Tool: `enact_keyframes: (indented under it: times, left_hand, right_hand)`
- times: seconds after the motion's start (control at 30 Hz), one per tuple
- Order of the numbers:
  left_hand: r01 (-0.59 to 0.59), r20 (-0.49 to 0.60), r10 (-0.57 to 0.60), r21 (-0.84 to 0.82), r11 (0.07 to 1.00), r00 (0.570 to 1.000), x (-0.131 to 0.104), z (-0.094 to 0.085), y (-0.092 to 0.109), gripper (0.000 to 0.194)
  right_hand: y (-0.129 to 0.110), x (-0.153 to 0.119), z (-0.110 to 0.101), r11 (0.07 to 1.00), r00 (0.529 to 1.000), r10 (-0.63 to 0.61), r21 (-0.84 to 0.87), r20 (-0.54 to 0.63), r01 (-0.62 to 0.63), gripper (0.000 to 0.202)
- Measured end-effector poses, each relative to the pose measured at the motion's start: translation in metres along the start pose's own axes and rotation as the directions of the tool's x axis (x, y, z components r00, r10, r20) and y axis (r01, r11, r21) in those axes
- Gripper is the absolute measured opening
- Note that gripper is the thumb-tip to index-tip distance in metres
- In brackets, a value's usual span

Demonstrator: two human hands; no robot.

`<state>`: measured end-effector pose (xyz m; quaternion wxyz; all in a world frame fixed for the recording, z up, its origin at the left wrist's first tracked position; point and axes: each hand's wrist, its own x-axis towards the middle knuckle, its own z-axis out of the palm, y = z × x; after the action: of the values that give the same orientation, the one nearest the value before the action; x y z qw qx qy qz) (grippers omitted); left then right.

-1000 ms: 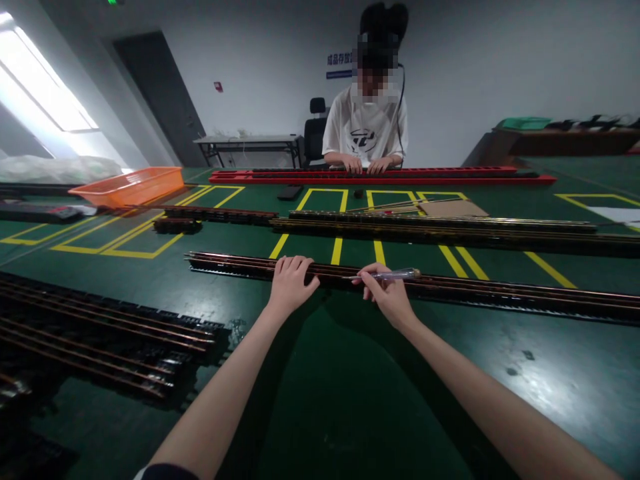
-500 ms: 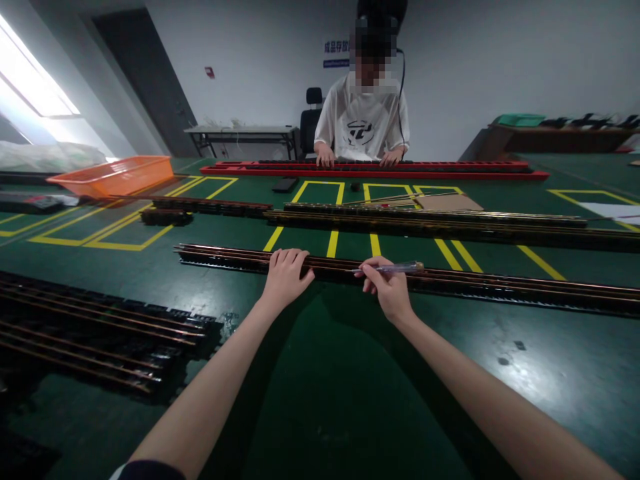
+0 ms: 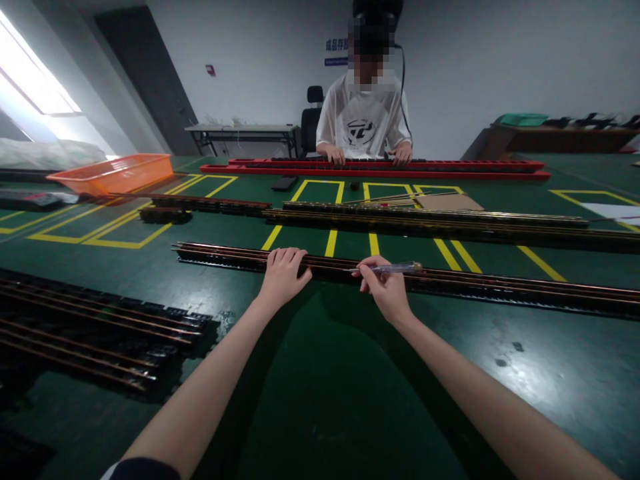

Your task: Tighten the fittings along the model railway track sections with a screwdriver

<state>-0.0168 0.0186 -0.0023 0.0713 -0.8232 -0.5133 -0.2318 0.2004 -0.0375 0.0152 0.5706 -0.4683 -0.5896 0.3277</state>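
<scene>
A long black strip (image 3: 480, 287) with copper-coloured rods along it lies across the green table in front of me. My left hand (image 3: 283, 279) grips this strip left of the middle, fingers over its far side and thumb on the near side. In my right hand (image 3: 384, 288) is a slim screwdriver (image 3: 400, 268) with a clear handle, pinched between thumb and fingers. It is held almost level, its tip pointing left at the strip between my hands. Whether the tip touches a rod I cannot tell.
More black strips with rods (image 3: 125, 313) lie at left, and others (image 3: 425, 223) lie beyond mine. An orange bin (image 3: 115, 175) stands far left. Across the table a co-worker (image 3: 365, 120) has both hands on a long red holder (image 3: 450, 173). Cardboard (image 3: 450, 202) lies on yellow-taped markings.
My hands keep almost the same places on the strip and screwdriver. The co-worker's hands and the rear red piece have slid a little to the right.
</scene>
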Motion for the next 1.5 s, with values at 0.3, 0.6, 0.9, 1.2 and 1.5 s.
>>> enact_keyframes:
  times: [0.3, 0.6, 0.9, 1.2, 1.5]
  left_hand:
    - [0.004, -0.02, -0.004, 0.026, 1.0, 1.0, 0.0, 0.0, 0.001, 0.032]
    - [0.008, -0.011, -0.008, 0.003, 1.0, 1.0, 0.0, 0.0, -0.001, 0.033]
    - [-0.025, -0.014, 0.025, -0.032, 0.999, 1.0, -0.002, -0.003, 0.002, 0.037]
    - [-0.032, -0.049, 0.031, -0.028, 0.999, 0.998, -0.002, -0.004, 0.004, 0.035]
    - [-0.051, -0.083, 0.051, 0.006, 0.999, 0.995, -0.002, -0.005, 0.008, 0.032]
  right_hand:
    - [0.001, 0.0, 0.0, 0.999, 1.0, -0.02, -0.028, -0.016, 0.02, 0.025]
    - [0.003, 0.001, 0.001, 1.0, 1.0, -0.01, -0.004, -0.012, 0.009, 0.028]
    - [0.01, 0.001, -0.002, 1.0, 1.0, -0.024, -0.016, 0.019, 0.024, 0.021]
    - [0.003, -0.001, 0.002, 0.997, 0.998, -0.058, -0.061, -0.026, 0.056, 0.021]
    - [0.005, -0.001, 0.001, 0.997, 0.997, -0.058, -0.061, -0.053, 0.055, 0.019]
